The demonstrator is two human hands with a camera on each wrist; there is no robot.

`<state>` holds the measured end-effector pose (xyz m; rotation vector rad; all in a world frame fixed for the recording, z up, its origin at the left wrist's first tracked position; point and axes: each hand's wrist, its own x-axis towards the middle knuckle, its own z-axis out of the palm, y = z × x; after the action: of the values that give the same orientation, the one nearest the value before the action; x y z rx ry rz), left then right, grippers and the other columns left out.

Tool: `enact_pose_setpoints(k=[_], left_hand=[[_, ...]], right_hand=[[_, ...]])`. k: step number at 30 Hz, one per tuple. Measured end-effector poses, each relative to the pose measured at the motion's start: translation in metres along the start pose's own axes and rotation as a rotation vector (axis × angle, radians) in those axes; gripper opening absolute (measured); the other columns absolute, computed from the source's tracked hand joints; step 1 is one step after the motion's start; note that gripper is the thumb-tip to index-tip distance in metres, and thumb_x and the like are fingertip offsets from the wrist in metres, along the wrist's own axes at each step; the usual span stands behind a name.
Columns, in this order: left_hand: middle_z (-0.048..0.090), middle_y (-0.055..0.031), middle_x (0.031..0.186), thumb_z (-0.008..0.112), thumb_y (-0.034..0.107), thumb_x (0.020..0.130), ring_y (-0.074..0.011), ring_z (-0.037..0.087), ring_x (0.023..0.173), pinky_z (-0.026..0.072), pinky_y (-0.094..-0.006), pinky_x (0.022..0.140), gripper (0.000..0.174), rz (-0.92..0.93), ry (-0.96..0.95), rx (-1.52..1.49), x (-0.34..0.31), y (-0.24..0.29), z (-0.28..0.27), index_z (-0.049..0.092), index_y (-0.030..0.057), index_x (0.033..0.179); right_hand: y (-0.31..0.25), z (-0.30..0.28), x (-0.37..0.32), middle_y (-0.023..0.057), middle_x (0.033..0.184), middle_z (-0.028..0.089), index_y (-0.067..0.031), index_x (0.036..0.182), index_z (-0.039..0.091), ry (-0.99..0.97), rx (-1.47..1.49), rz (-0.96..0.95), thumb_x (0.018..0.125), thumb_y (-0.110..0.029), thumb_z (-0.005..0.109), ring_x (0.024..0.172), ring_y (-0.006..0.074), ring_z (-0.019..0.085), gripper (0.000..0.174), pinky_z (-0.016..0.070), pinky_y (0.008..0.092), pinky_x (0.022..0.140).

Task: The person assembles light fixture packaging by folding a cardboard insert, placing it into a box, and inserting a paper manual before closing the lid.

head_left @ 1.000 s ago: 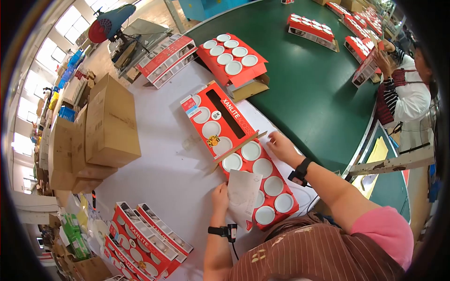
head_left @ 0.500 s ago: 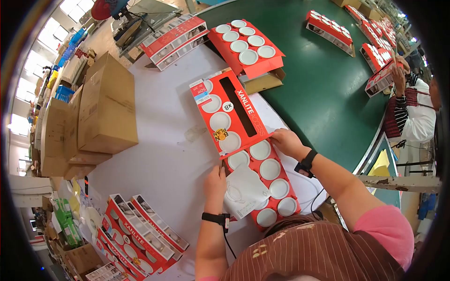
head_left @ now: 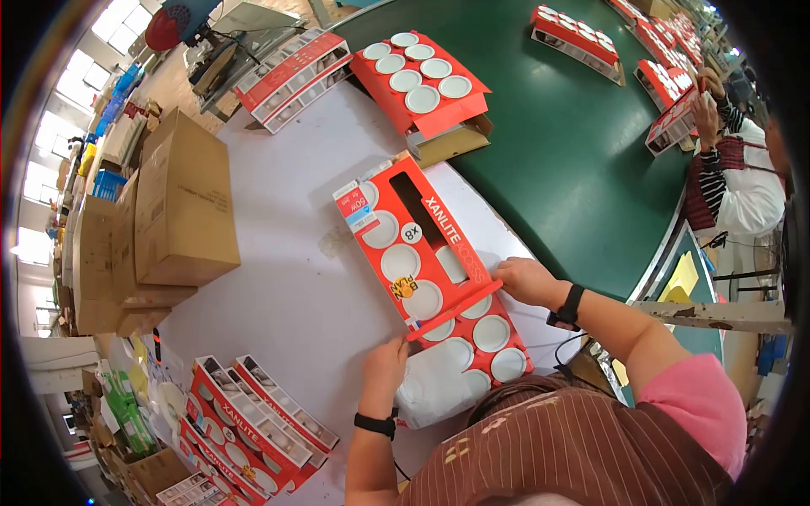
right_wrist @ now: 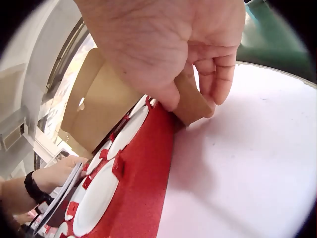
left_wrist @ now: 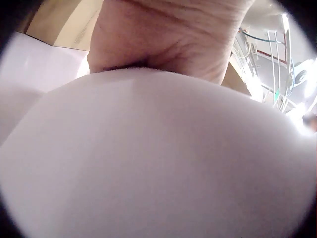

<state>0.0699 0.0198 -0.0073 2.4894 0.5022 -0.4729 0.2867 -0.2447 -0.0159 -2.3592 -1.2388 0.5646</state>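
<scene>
A red Xanlite box lies open on the white table (head_left: 287, 287). Its windowed lid (head_left: 413, 244) leans over the tray (head_left: 504, 339) of round white lamps. My right hand (head_left: 523, 280) pinches the lid's brown flap (right_wrist: 195, 113) between thumb and fingers (right_wrist: 218, 91) at the right corner. My left hand (head_left: 386, 358) is at the lid's near-left corner and holds a white leaflet (head_left: 434, 388) on the tray's near end. In the left wrist view the leaflet (left_wrist: 148, 158) fills the frame under my palm (left_wrist: 168, 34). The right wrist view shows the red tray (right_wrist: 141, 188) and my left hand (right_wrist: 57, 173).
Brown cartons (head_left: 181, 202) are stacked on the left. Closed red boxes (head_left: 253, 422) lie near left and more (head_left: 291, 80) lie at the back. Another open box (head_left: 418, 80) sits by the green conveyor (head_left: 574, 143), where a person (head_left: 742, 177) handles a box.
The lid has swung down from upright toward the tray. The leaflet has slid to the tray's near end, partly under the lid. Both hands have followed the lid's front edge nearer.
</scene>
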Motion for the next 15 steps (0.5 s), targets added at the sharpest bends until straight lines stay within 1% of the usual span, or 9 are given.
enact_pose_setpoints(k=[2, 4, 5, 7, 9, 10, 12, 14, 15], left_hand=[[0.066, -0.0195, 0.084, 0.053, 0.028, 0.093, -0.0389, 0.063, 0.08, 0.0501, -0.0476, 0.068, 0.027, 0.038, 0.006, -0.011, -0.011, -0.002, 0.003, 0.066, 0.0103, 0.108], [0.067, -0.0187, 0.084, 0.053, 0.029, 0.093, -0.0383, 0.064, 0.08, 0.0503, -0.0469, 0.067, 0.026, 0.076, 0.013, -0.023, -0.022, -0.005, 0.005, 0.067, 0.0111, 0.106], [0.067, -0.0176, 0.085, 0.054, 0.031, 0.093, -0.0377, 0.064, 0.079, 0.0505, -0.0462, 0.066, 0.026, 0.098, -0.003, -0.048, -0.027, -0.007, 0.006, 0.067, 0.0125, 0.106], [0.067, -0.0165, 0.085, 0.054, 0.032, 0.093, -0.037, 0.064, 0.079, 0.0507, -0.0456, 0.065, 0.026, 0.12, -0.017, -0.069, -0.033, -0.01, 0.007, 0.068, 0.0139, 0.105], [0.067, -0.0156, 0.088, 0.054, 0.033, 0.092, -0.0368, 0.064, 0.08, 0.051, -0.0447, 0.066, 0.025, 0.113, -0.102, -0.035, -0.038, -0.011, 0.006, 0.067, 0.0164, 0.107], [0.067, -0.0156, 0.088, 0.054, 0.033, 0.092, -0.0368, 0.064, 0.08, 0.051, -0.0447, 0.066, 0.025, 0.113, -0.1, -0.032, -0.04, -0.014, 0.008, 0.067, 0.0164, 0.107], [0.067, -0.0162, 0.092, 0.055, 0.032, 0.092, -0.037, 0.064, 0.082, 0.0511, -0.0451, 0.068, 0.025, 0.203, -0.121, -0.02, -0.042, -0.018, 0.009, 0.067, 0.0171, 0.108], [0.067, -0.0165, 0.093, 0.055, 0.031, 0.091, -0.0373, 0.064, 0.083, 0.0512, -0.0454, 0.069, 0.025, 0.176, -0.119, -0.025, -0.044, -0.019, 0.009, 0.066, 0.0171, 0.109], [0.067, -0.0167, 0.094, 0.056, 0.03, 0.091, -0.0377, 0.064, 0.084, 0.0513, -0.0457, 0.07, 0.025, 0.145, -0.121, -0.031, -0.046, -0.016, 0.007, 0.066, 0.0171, 0.11]], right_hand=[[-0.001, 0.003, -0.011, 0.0081, 0.084, 0.063, -0.0095, 0.087, 0.065, -0.022, -0.035, -0.027, 0.087, -0.016, 0.059, 0.085, 0.0301, 0.06, 0.009, 0.0499, 0.0409, 0.076], [-0.006, 0.003, -0.023, 0.0075, 0.083, 0.062, -0.0103, 0.086, 0.065, -0.034, -0.019, -0.09, 0.085, -0.014, 0.059, 0.082, 0.0295, 0.06, 0.007, 0.05, 0.0403, 0.075], [-0.005, 0.007, -0.028, 0.0063, 0.082, 0.062, -0.011, 0.086, 0.065, -0.049, -0.071, -0.139, 0.082, -0.013, 0.059, 0.082, 0.0279, 0.06, 0.007, 0.0505, 0.039, 0.074], [-0.008, 0.013, -0.04, 0.0059, 0.082, 0.062, -0.0111, 0.086, 0.066, -0.062, -0.077, -0.142, 0.081, -0.012, 0.06, 0.082, 0.0273, 0.06, 0.008, 0.0508, 0.0386, 0.074], [-0.009, 0.014, -0.046, 0.0049, 0.083, 0.062, -0.0117, 0.087, 0.066, -0.08, -0.094, -0.165, 0.081, -0.012, 0.059, 0.082, 0.0266, 0.061, 0.009, 0.0516, 0.0382, 0.074], [-0.009, 0.015, -0.047, 0.0049, 0.083, 0.062, -0.0117, 0.087, 0.066, -0.076, -0.093, -0.167, 0.081, -0.012, 0.059, 0.082, 0.0266, 0.061, 0.009, 0.0516, 0.0382, 0.074], [-0.008, 0.014, -0.047, 0.0056, 0.084, 0.063, -0.0127, 0.086, 0.066, -0.121, -0.101, -0.169, 0.082, -0.014, 0.058, 0.083, 0.0276, 0.061, 0.009, 0.0516, 0.0392, 0.073], [-0.005, 0.014, -0.042, 0.0064, 0.084, 0.063, -0.014, 0.086, 0.066, -0.132, -0.106, -0.178, 0.083, -0.016, 0.057, 0.085, 0.0287, 0.062, 0.009, 0.0517, 0.0401, 0.073], [-0.007, 0.009, -0.038, 0.007, 0.084, 0.063, -0.0141, 0.084, 0.066, -0.167, -0.175, -0.195, 0.084, -0.018, 0.057, 0.086, 0.0294, 0.062, 0.01, 0.0517, 0.041, 0.073]])
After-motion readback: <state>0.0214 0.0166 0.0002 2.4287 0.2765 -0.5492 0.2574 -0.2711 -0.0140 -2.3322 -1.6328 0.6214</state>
